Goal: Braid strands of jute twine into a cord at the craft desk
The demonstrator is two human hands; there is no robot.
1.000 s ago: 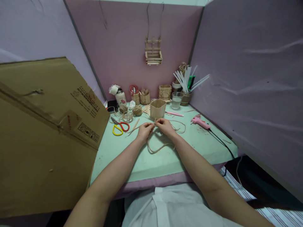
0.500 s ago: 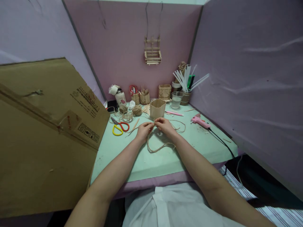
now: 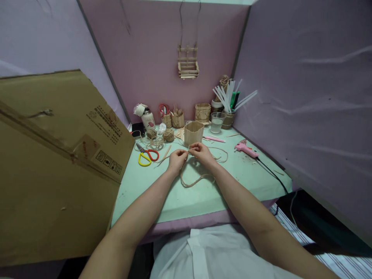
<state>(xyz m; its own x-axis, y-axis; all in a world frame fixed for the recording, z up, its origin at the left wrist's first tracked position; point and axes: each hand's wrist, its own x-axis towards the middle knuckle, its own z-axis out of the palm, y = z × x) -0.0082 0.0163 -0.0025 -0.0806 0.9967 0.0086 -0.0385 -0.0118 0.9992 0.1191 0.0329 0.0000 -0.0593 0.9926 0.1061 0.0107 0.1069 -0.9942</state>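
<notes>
My left hand (image 3: 177,160) and my right hand (image 3: 201,153) meet over the middle of the table, fingertips pinched on a brown jute twine (image 3: 192,185). A loop of the twine hangs down toward me onto the tabletop, and loose strands lie out to both sides. Fingers cover the spot where the strands come together. Just behind my hands stands a wooden-stick cup (image 3: 194,133) with a wavy rim. To the left lie scissors (image 3: 148,155) with one red and one yellow handle, beside a thin wooden stick (image 3: 166,152).
A pink glue gun (image 3: 246,149) with a black cord lies at the right. Twine balls (image 3: 168,135), a white bottle (image 3: 148,119), a clear cup of water (image 3: 216,124) and a pot of glue sticks (image 3: 228,120) line the back. A cardboard sheet (image 3: 58,174) stands at left.
My hands have shifted very slightly, the right fingers lifting a little beside the left ones. Both still pinch the twine, and the loop below has barely moved.
</notes>
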